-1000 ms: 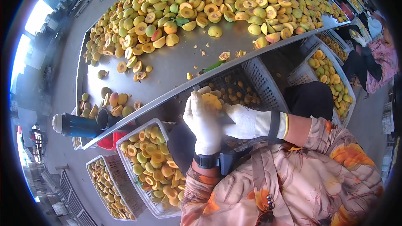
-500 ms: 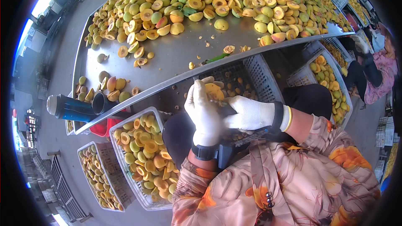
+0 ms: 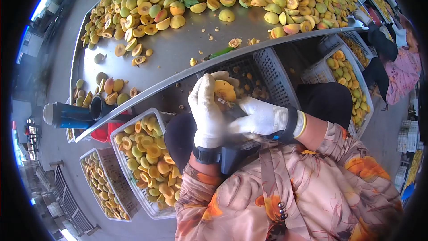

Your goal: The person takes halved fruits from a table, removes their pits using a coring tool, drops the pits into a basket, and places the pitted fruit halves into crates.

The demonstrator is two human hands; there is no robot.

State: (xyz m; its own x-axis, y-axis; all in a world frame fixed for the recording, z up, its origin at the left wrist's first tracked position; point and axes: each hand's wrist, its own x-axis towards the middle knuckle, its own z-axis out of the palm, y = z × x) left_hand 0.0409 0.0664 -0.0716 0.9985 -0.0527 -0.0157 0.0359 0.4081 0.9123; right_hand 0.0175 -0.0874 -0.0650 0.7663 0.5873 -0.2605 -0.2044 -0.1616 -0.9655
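My left hand [image 3: 208,111], in a white glove, is wrapped round a yellow fruit half [image 3: 224,91] with its cut face up. My right hand [image 3: 262,117], gloved too, is closed just to the right of the fruit, its thumb near the lower edge; whatever it grips is hidden. Both hands are above a grey crate [image 3: 277,76] that holds small brown pits or scraps. Beyond the hands, a metal table [image 3: 187,47] bears a big heap of halved yellow-green fruit [image 3: 178,0].
A blue flask [image 3: 69,115] and a dark cup [image 3: 100,107] are at the table's left corner, above a red container [image 3: 101,133]. Crates of fruit halves [image 3: 149,156] stand at the lower left; another crate [image 3: 350,80] is at the right. A person in pink [image 3: 403,73] sits at the far right.
The view has shifted a little, moving the table and crates leftward. The fruit half in my left hand shows more of its cut face. My right hand remains close beside it.
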